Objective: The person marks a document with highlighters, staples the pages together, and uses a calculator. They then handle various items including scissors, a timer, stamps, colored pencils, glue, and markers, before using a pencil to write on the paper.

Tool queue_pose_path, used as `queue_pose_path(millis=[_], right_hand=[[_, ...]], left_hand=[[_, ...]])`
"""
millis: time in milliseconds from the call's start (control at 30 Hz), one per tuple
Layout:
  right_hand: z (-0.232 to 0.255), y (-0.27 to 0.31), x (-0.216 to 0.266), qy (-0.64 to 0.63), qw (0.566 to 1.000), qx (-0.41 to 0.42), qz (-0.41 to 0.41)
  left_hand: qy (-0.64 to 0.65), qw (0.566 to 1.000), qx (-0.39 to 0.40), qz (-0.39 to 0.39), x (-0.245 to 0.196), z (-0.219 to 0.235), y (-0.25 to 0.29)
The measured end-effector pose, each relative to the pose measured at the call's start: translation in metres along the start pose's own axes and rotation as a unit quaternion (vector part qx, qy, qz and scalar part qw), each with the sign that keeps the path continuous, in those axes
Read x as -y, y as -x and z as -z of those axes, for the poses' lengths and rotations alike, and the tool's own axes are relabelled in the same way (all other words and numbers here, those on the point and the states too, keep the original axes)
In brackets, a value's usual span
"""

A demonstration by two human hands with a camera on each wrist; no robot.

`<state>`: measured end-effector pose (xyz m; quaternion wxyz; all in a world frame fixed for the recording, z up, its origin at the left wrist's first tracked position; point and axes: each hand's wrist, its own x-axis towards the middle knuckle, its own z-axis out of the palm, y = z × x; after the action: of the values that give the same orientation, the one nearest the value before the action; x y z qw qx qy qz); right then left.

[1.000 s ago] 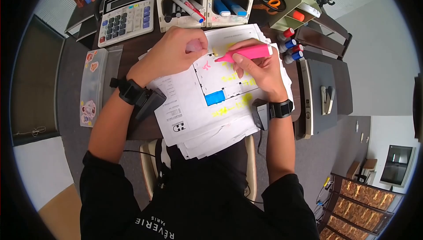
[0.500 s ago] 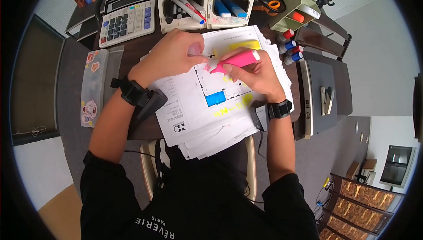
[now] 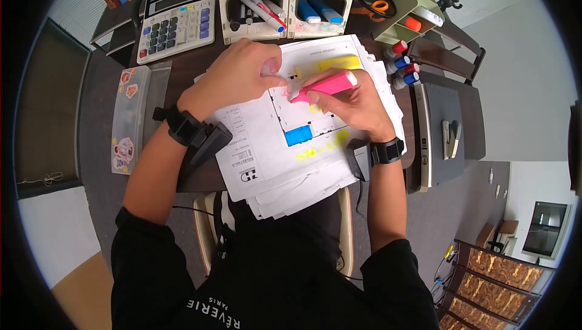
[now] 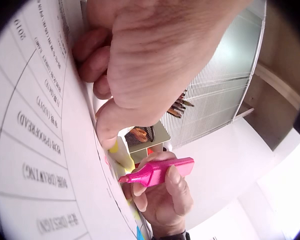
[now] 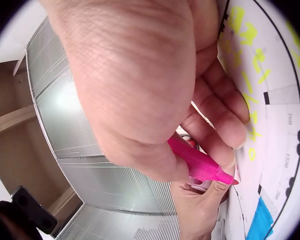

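My right hand [image 3: 359, 107] grips a pink highlighter [image 3: 327, 86], thumb against its barrel. The uncapped tip is right at the top sheet, beside a small pink mark [image 3: 284, 94]. My left hand [image 3: 233, 75] rests on the left part of the printed floor plan [image 3: 239, 139], fingers curled around a pale pink, see-through cap [image 3: 265, 68], mostly hidden by the hand. Its thumb reaches close to the highlighter tip. A solid blue patch [image 3: 298, 135] and yellow handwriting [image 3: 315, 152] also show on the plan. In the left wrist view, the highlighter [image 4: 157, 171] points toward the paper.
Behind the papers stand a calculator [image 3: 176, 24] and white pen organisers [image 3: 288, 3] full of markers. Several red and blue capped bottles [image 3: 397, 63] stand right of the stack. A clear sticker-covered case [image 3: 127, 121] lies left, a stapler [image 3: 450, 139] on a dark box at right.
My right hand has brought the highlighter left and down toward the pink mark, uncovering a yellow block higher on the page. The left hand has stayed nearly in place, its thumb shifting slightly.
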<state>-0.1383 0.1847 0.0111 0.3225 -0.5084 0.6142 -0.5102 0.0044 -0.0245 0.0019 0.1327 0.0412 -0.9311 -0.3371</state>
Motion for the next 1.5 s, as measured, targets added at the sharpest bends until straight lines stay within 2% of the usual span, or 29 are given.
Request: queue_pose_path(millis=[100,600,700,833,933,1000,1100,1500], right_hand=[[-0.001,0.000,0.002,-0.001,1.000,-0.005,-0.015],[0.000,-0.002,-0.011,0.015,1.000,0.010,0.024],[0.000,-0.001,-0.004,-0.002,1.000,0.011,-0.001],[-0.001,-0.001,-0.005,0.005,1.000,0.008,0.011],[-0.001,0.001,-0.001,-0.015,1.000,-0.002,0.009],[-0.001,0.001,-0.001,-0.089,0.995,-0.054,-0.006],[0.002,0.000,-0.003,-0.101,0.991,-0.082,0.016],[0.005,-0.001,-0.008,-0.105,0.991,-0.072,0.039]], left_hand=[[0.000,1.000,0.000,-0.001,0.000,0.000,0.000],[0.006,1.000,0.001,0.002,0.000,0.000,0.000],[-0.001,1.000,-0.002,0.005,-0.002,0.000,0.000],[-0.004,1.000,0.005,0.008,-0.001,0.001,0.000],[-0.007,1.000,0.003,0.002,-0.001,0.000,0.000],[-0.005,1.000,-0.005,-0.008,0.000,0.000,0.000],[0.010,1.000,-0.001,0.003,-0.002,0.001,0.000],[0.007,1.000,-0.001,-0.001,-0.001,0.000,0.000]])
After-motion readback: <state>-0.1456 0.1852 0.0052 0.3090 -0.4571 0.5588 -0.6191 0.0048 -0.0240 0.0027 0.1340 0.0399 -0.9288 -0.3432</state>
